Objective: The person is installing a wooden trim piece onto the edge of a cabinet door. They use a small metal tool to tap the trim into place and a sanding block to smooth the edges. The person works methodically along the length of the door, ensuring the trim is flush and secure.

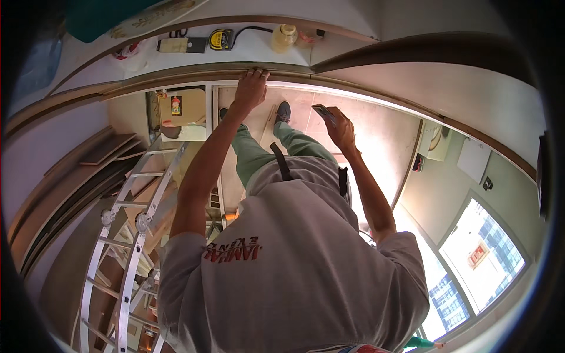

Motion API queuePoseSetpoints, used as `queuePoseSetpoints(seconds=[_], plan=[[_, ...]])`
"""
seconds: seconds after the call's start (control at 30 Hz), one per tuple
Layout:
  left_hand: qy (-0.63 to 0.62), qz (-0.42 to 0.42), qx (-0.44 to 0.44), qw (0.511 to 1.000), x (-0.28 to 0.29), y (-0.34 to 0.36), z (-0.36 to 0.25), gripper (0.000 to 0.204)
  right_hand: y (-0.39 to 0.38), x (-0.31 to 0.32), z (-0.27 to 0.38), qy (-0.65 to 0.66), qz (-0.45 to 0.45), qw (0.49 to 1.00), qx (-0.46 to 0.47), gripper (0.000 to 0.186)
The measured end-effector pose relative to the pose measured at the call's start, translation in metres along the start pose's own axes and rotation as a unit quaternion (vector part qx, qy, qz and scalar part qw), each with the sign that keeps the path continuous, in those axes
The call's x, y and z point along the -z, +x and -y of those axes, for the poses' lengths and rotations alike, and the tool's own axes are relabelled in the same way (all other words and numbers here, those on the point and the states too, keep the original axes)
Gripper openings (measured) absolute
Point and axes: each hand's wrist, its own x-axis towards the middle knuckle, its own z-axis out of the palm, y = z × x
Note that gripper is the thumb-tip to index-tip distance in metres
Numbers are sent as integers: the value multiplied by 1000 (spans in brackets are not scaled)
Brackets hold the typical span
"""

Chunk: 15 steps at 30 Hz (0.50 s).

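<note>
Head view: yellowish jar [284, 39], top centre, contents unclear; right hand [341, 128] grasps flat, dark, glossy object [324, 113]; left hand [252, 88] clasps shelf edge [206, 73].

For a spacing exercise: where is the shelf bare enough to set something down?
Bare shelf lies between tape measure and jar, from black strap to front rim under the left hand. Crowded spot: flat tool beside tape measure.

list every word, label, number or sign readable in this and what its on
Grey shirt: dark red lettering, upside down; I won't copy it out.
Tape measure: print on its yellow face, too small to read.
Brown box: small dark picture label, no readable words.
Window: red-and-white sign, too blurred.
Flat object in the right hand: no text visible.
</note>
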Motion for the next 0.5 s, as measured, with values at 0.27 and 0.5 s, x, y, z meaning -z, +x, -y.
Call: queuePoseSetpoints(seconds=[0.27, 0.5], plan=[[-61, -6, -12, 998, 4, 6, -8, 35, -3, -10, -7, 39, -14, 999, -27, 21], [-76, -27, -21, 997, 8, 13, -7, 31, 32, -7, 0, 10, -35, 998, 49, 21]])
